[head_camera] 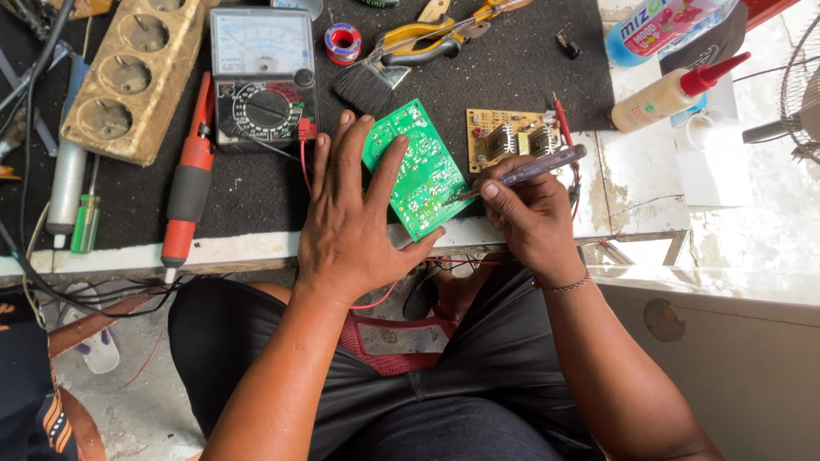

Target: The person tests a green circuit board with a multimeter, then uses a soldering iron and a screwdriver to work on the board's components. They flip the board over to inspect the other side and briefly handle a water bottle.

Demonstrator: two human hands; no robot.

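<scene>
A: Start with the green board (418, 171). Where do we have it?

B: Under our left hand (354, 213), tilted on the bench edge. Its long axis runs from the far corner, just beyond our fingertips, down toward our right wrist. Solder side faces up

A: And the left fingers?

B: Spread apart and laid flat across the board's near-left half, thumb hooked under the lower edge. We are pinning it, not gripping it

A: The right hand (530, 213)?

B: Closed around a screwdriver (534, 166) with a clear purple handle, thumb and forefinger pinched low on it. The tip points left and meets the board's right edge, just beside our right fingers. So the right hand is the nearer one to that edge

A: What lies past the board?

B: Beyond our right knuckles, a small tan board (504, 137) with red leads. Beyond our left fingertips, a meter (263, 77); farther left of it a red-handled iron (190, 183) and a power strip (137, 72). A brush (371, 81) and pliers (427, 43) sit well beyond the green board, a glue bottle (670, 94) far right
</scene>
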